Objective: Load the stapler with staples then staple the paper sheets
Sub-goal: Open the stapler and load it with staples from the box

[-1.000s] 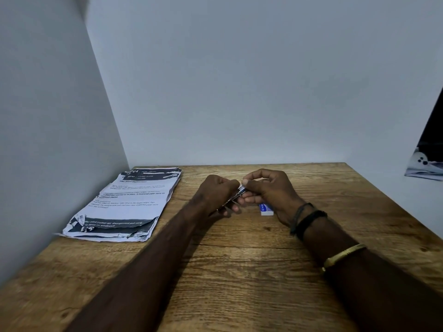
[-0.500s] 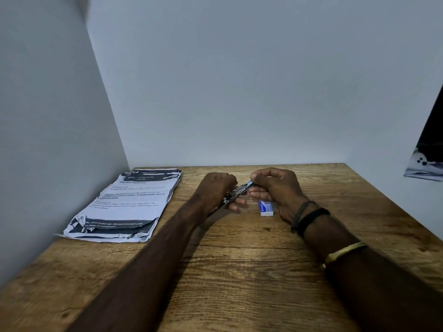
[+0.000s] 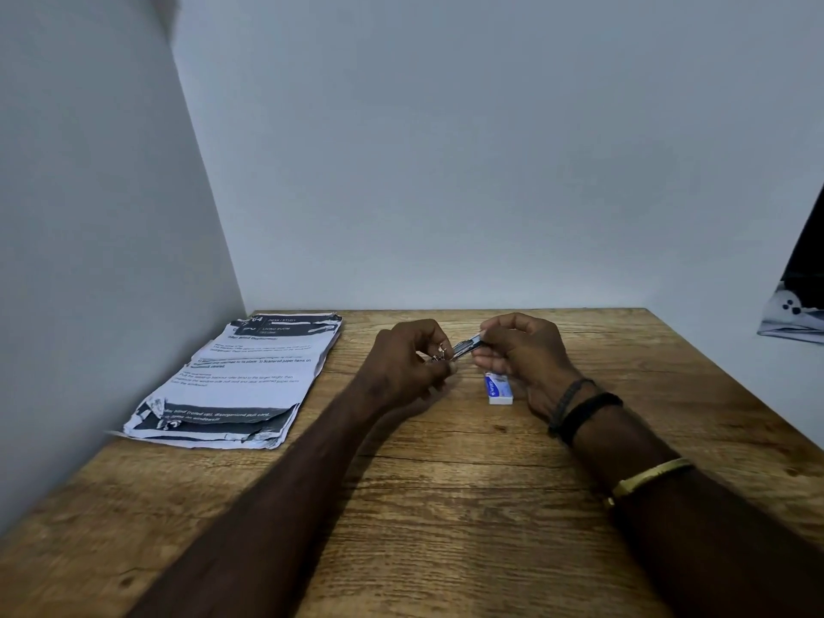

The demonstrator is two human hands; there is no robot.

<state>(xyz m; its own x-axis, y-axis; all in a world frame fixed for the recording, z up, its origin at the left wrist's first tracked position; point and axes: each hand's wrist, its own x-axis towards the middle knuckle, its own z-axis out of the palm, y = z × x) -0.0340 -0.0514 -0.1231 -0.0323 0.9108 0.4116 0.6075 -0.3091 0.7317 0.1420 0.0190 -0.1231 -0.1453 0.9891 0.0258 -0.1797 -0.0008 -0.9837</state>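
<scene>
A small metal stapler (image 3: 463,347) is held between both hands above the middle of the wooden table (image 3: 446,506). My left hand (image 3: 408,363) grips its near, lower end. The fingertips of my right hand (image 3: 519,350) pinch the far, raised end of its silver part, which juts up to the right. A small blue-and-white staple box (image 3: 498,388) lies on the table just under my right hand. The stack of printed paper sheets (image 3: 249,376) lies flat at the table's left side, apart from both hands. Whether staples sit inside the stapler is hidden.
Grey walls close the table on the left and at the back. A dark object with a white printed edge (image 3: 798,305) hangs at the far right. Bracelets circle my right wrist (image 3: 584,410).
My hands have drawn slightly apart. The silver part of the stapler now shows longer between them, stretched up to the right. The box and the papers have stayed put.
</scene>
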